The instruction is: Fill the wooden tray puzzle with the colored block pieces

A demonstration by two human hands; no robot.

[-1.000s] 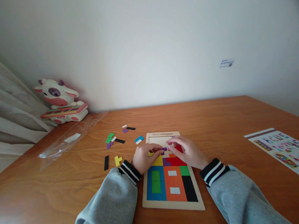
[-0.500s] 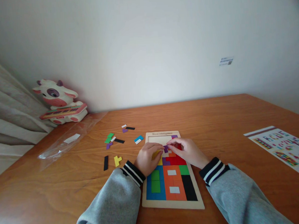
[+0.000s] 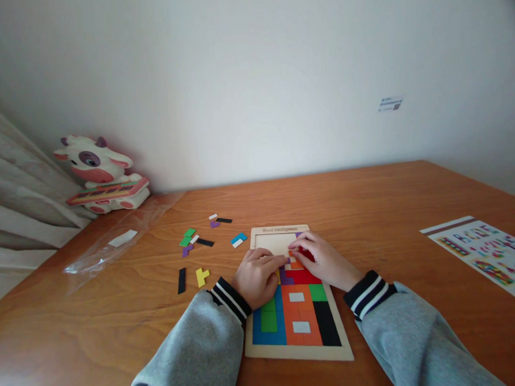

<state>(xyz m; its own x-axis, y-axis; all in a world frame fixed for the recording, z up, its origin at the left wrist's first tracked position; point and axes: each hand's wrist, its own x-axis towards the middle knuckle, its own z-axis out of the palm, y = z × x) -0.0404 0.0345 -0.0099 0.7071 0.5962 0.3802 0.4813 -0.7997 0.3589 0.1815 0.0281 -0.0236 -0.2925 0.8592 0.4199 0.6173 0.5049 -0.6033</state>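
Note:
A wooden puzzle board (image 3: 298, 355) lies on the table, its lower part filled with flat coloured pieces. My left hand (image 3: 257, 277) rests over the board's left side, fingers stretched out and fingertips on small purple and white pieces. It hides the pieces beneath it. My right hand (image 3: 324, 261) comes in from the right. Its thumb and index finger pinch at the edge of an orange puzzle piece (image 3: 292, 254), near red pieces (image 3: 304, 276). A bare pale area (image 3: 271, 242) shows at the board's top left.
Loose pieces lie left of the board: a yellow one (image 3: 202, 276), a black one (image 3: 181, 281), a blue one (image 3: 239, 237) and several others. A clear plastic bag (image 3: 84, 262), a cow toy with keyboard (image 3: 105, 181) and a printed sheet (image 3: 487, 250) are farther out.
My left fingers have left the pinch around a purple piece and now lie flatter on the board. My right fingertips have shifted slightly, and more orange shows beneath them.

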